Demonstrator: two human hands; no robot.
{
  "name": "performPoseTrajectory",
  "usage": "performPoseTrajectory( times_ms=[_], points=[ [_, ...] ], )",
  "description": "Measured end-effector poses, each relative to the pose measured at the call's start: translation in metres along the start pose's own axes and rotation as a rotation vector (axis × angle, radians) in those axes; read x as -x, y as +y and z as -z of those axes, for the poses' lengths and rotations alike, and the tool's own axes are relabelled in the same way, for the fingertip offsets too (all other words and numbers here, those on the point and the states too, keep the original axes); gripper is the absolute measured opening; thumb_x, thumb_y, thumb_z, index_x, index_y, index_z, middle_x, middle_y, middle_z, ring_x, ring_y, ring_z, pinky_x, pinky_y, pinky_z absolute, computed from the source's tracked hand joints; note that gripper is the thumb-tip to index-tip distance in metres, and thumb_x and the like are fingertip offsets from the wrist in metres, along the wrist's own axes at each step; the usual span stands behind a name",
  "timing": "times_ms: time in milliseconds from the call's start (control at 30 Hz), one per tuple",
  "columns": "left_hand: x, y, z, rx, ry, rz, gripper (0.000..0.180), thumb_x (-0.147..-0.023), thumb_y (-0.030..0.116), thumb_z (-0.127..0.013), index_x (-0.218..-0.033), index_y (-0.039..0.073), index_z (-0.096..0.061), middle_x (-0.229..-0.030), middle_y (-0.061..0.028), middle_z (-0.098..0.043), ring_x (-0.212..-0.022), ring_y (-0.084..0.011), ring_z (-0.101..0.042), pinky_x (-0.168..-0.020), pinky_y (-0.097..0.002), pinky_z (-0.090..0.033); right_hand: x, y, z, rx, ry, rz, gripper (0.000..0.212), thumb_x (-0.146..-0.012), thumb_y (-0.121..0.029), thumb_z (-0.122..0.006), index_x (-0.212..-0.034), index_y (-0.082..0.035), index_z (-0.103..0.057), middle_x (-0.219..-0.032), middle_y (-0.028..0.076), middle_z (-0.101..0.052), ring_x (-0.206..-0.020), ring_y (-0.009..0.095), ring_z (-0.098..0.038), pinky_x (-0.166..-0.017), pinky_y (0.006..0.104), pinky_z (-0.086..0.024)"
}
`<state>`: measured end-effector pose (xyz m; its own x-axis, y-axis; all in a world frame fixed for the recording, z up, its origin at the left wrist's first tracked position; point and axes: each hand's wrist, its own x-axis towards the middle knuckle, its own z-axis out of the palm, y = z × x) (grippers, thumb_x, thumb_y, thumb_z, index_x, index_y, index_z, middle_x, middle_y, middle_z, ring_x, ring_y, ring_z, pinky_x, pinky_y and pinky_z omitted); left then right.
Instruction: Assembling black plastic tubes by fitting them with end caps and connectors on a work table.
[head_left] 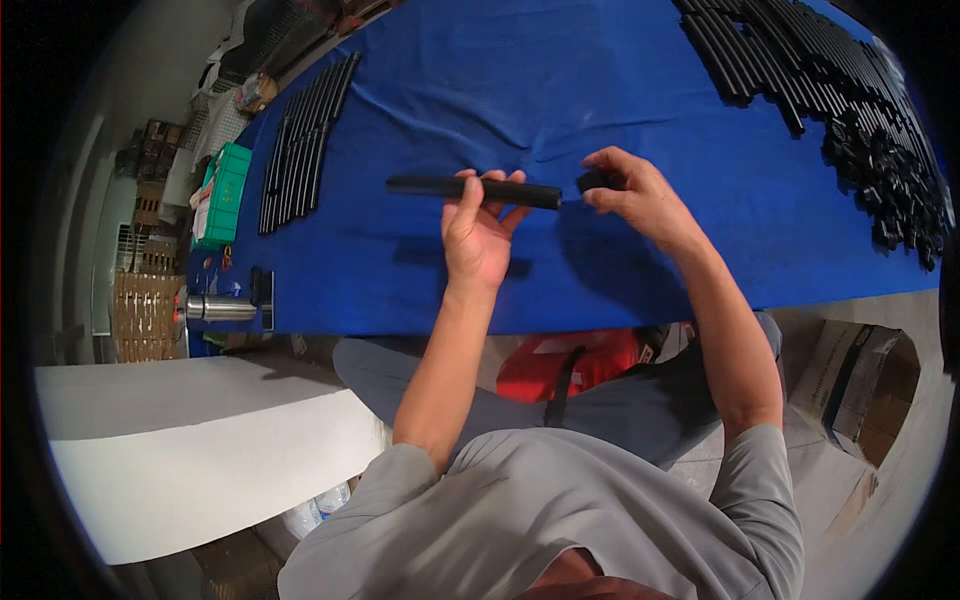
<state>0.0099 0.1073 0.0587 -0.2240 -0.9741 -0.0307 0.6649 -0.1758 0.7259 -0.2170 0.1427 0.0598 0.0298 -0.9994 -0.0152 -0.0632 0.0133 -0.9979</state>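
Above the blue cloth, my left hand [478, 240] is closed around the middle of a black tube [420, 186], held nearly level with its right end tipped slightly down. Between the thumb and fingers of my right hand [640, 196] is a small black cap-like part [592, 182], partly covered by the fingers. A short gap separates this part from the tube's right end. A heap of small black parts [880, 180] lies on the right side of the table, and rows of black tubes [740, 50] are stacked behind it.
More black tubes [308, 145] lie side by side at the table's left. Beyond them are a green crate [228, 195] and a steel flask [222, 308]. A white surface [200, 450] stands at lower left. An open cardboard box [862, 385] is on the floor at right.
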Motion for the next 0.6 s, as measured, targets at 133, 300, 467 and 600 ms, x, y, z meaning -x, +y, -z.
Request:
performPoseTrajectory(
  times_ms=[133, 300, 467, 600],
  points=[
    [0.008, 0.012, -0.001, 0.052, 0.011, -0.038, 0.014, -0.097, 0.021, -0.058, -0.110, 0.016, -0.056, -0.105, -0.0088, -0.065, -0.108, -0.0293, -0.063, -0.082, -0.0509, -0.058, 0.009, -0.003, -0.014, -0.702, -0.243, -0.045, 0.034, -0.086, -0.005, -0.067, -0.117, 0.000, -0.057, -0.100, 0.008, -0.061, -0.088, 0.017, -0.064, -0.079, 0.0303, -0.053],
    [0.017, 0.026, -0.012, 0.042, -0.008, -0.066, 0.015, -0.097, 0.022, -0.058, -0.109, 0.013, -0.061, -0.110, -0.0101, -0.067, -0.109, -0.0287, -0.064, -0.088, -0.0488, -0.058, 0.013, -0.007, -0.032, -0.876, -0.312, -0.011, 0.038, -0.088, -0.007, -0.068, -0.123, 0.000, -0.055, -0.104, 0.008, -0.062, -0.092, 0.018, -0.064, -0.082, 0.0309, -0.054],
    [0.018, 0.027, -0.017, -0.023, -0.039, -0.103, 0.016, -0.098, 0.021, -0.057, -0.111, 0.014, -0.060, -0.110, -0.0112, -0.066, -0.109, -0.0299, -0.064, -0.086, -0.0496, -0.058, 0.014, -0.007, -0.034, -0.924, -0.368, -0.012, 0.038, -0.089, -0.007, -0.066, -0.124, 0.002, -0.054, -0.106, 0.009, -0.061, -0.093, 0.018, -0.064, -0.084, 0.0310, -0.053],
    [0.018, 0.028, -0.018, -0.078, -0.069, -0.125, 0.018, -0.098, 0.020, -0.057, -0.116, 0.016, -0.056, -0.110, -0.0121, -0.066, -0.109, -0.0313, -0.064, -0.085, -0.0511, -0.058, 0.014, -0.004, -0.034, -0.908, -0.332, 0.029, 0.036, -0.090, -0.008, -0.065, -0.122, 0.003, -0.054, -0.106, 0.009, -0.060, -0.093, 0.018, -0.064, -0.086, 0.0312, -0.053]
  ],
)
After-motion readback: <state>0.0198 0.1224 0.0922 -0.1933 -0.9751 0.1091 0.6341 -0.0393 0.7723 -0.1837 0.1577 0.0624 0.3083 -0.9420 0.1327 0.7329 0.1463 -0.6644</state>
